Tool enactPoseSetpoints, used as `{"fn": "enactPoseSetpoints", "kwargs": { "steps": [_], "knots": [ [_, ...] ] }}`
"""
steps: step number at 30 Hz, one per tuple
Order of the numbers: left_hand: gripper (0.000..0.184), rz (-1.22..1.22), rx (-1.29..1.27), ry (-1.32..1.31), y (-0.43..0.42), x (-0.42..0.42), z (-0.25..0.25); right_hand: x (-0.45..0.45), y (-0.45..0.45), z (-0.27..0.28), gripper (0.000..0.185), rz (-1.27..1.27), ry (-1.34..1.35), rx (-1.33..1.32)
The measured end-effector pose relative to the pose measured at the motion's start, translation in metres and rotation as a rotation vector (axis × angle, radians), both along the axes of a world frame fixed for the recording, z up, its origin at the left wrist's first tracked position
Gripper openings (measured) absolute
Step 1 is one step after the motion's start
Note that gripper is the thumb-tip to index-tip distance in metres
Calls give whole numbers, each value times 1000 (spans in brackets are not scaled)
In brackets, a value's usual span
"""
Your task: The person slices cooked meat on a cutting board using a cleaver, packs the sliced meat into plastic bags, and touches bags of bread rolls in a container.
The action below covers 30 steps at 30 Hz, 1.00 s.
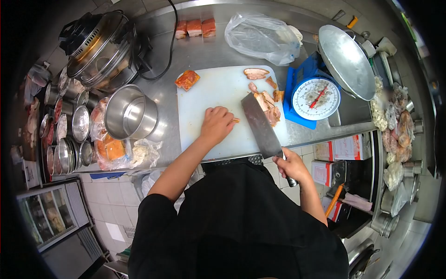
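My right hand (293, 166) is wrapped around the handle of a broad cleaver (261, 126), whose blade lies over the right part of a white cutting board (195, 104). With curled fingers, my left hand (217, 124) presses on a small piece of roast pork (235, 120), mostly hidden under the fingertips. Right beside the blade is a heap of cut pork pieces (271, 111). Farther up the board lies a sliced strip of pork (256, 73). A browned chunk of pork (187, 80) sits at the board's upper left corner.
Right of the board stands a blue dial scale (317, 98) with a metal pan (346, 61). A steel pot (131, 114) and a glass-bowl cooker (104, 58) stand left. At the back are several pork blocks (195, 28) and a plastic bag (262, 38). A black cord (175, 44) crosses the counter.
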<state>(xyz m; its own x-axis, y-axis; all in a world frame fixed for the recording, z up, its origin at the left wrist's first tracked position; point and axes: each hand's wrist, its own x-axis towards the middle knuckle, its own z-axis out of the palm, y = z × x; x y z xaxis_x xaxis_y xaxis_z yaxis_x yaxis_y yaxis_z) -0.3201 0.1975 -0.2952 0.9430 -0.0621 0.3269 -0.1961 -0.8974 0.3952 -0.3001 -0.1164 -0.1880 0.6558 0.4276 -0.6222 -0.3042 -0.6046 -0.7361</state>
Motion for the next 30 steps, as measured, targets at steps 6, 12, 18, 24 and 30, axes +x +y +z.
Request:
{"fn": "enactPoseSetpoints", "kwargs": {
  "steps": [6,12,18,24,30],
  "knots": [
    [33,171,-226,-66,17,-25,-13,-7,4,-42,21,-17,260,160],
    [45,396,-213,-90,-10,-4,-9,-6,53,-78,21,226,347,226],
    [39,563,-267,-313,39,-26,29,-2,121,-30,26,409,342,277],
    [35,798,-368,-496,171,-56,95,-5,191,36,29,659,105,293],
    [36,965,-69,-247,274,-76,83,-6,124,43,29,377,-20,145]
  ]
}}
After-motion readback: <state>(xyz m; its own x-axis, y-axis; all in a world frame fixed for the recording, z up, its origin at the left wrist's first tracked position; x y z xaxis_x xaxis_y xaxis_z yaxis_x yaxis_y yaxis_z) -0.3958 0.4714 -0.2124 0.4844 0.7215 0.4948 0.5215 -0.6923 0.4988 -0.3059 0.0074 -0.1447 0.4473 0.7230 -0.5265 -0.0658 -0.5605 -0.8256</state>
